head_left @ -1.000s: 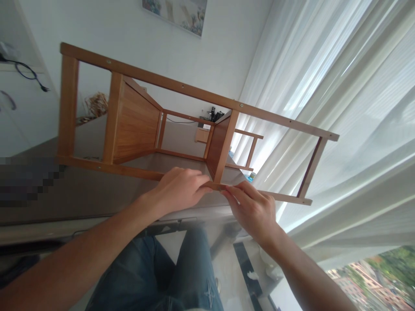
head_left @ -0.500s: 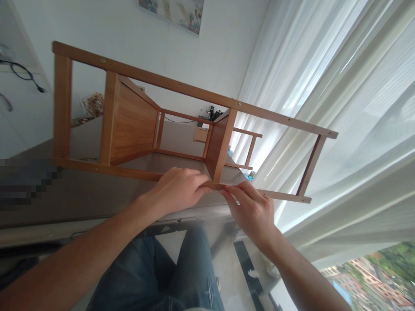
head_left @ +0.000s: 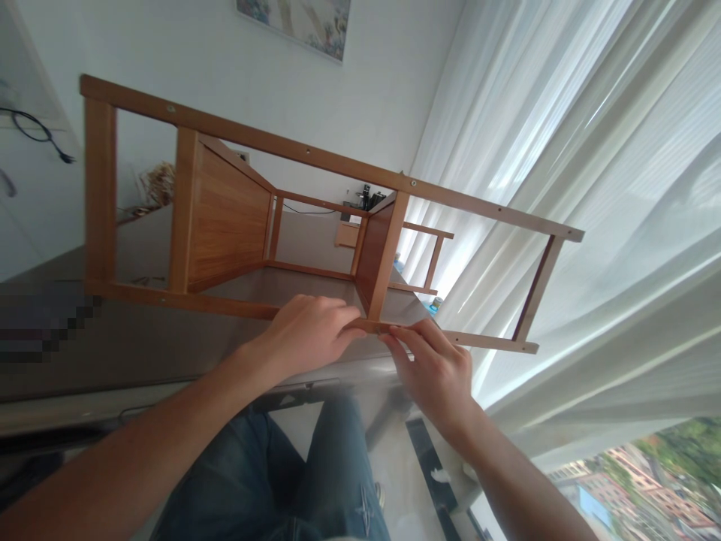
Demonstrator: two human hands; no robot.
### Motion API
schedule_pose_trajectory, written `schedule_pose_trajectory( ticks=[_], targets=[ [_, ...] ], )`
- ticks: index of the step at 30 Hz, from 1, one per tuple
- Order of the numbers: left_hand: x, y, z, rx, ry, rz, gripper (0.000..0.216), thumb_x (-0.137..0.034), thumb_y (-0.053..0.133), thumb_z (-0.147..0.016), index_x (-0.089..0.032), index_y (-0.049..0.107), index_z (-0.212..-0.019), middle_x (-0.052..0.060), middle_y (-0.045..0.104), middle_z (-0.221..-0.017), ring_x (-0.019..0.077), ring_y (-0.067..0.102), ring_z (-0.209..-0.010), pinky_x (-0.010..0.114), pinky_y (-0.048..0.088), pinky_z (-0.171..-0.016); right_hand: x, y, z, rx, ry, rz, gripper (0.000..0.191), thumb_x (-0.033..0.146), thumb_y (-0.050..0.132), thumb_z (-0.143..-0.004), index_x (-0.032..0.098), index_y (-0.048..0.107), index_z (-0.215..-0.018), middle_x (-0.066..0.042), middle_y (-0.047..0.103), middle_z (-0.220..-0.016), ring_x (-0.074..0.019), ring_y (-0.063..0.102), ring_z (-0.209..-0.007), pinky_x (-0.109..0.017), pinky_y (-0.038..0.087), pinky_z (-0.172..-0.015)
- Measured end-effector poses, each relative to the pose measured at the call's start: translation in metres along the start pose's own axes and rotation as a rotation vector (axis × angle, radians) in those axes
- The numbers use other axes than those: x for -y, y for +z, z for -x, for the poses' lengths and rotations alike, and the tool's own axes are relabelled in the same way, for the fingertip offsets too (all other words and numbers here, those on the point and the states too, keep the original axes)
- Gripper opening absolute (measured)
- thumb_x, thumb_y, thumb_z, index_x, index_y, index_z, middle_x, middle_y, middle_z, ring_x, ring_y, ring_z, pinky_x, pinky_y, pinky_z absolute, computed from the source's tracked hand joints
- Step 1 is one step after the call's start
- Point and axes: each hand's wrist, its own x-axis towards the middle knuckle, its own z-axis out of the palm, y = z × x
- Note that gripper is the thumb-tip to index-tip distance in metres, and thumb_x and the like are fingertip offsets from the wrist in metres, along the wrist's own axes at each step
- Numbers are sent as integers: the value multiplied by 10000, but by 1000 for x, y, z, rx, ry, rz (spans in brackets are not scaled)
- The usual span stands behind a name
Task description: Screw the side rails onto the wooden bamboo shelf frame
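Note:
A wooden shelf frame [head_left: 242, 139] lies on its side, its rails and two panels running across the middle of the view. My left hand [head_left: 312, 327] is closed around the near rail, thumb and fingers just left of the joint where the right-hand panel [head_left: 375, 252] meets it. Just right of that joint, my right hand [head_left: 433, 361] has its thumb and fingertips pinched at the rail's outer face. Whatever tiny part lies between those fingertips is too small to make out. Small metal fastener heads and holes show along the far rail.
Under the frame is a brown-grey tabletop [head_left: 219, 342], its near edge just before my legs. White curtains [head_left: 523, 135] hang close on the right. Behind the frame are a black device [head_left: 366, 197], a cardboard-coloured box [head_left: 347, 234] and a dried bundle [head_left: 158, 184]. A blue can [head_left: 435, 303] stands beyond.
The view has shifted slightly, so the frame sits a little further left. My right fingers have drawn closer together at the rail. My left hand keeps its hold.

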Motion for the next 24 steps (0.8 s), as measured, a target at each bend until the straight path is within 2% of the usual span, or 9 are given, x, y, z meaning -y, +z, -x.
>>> schedule_pose_trajectory(
  ticks=[15, 24],
  targets=[
    [-5, 6, 4, -49, -13, 9, 279, -435, 571, -989, -235, 631, -805, -11, 687, -760, 209, 665, -709, 326, 238, -574, 4, 6, 12, -41, 67, -31, 96, 270, 699, -979, 210, 759, -935, 3, 735, -819, -92, 683, -650, -244, 394, -484],
    [-5, 10, 7, -27, -21, 28, 266, -425, 552, -1002, -245, 639, -827, -16, 702, -777, 214, 667, -709, 320, 227, -568, 10, 9, 19, -52, 120, -39, 91, 278, 699, -979, 216, 750, -936, -2, 715, -822, -93, 655, -632, -237, 397, -486]
  ],
)
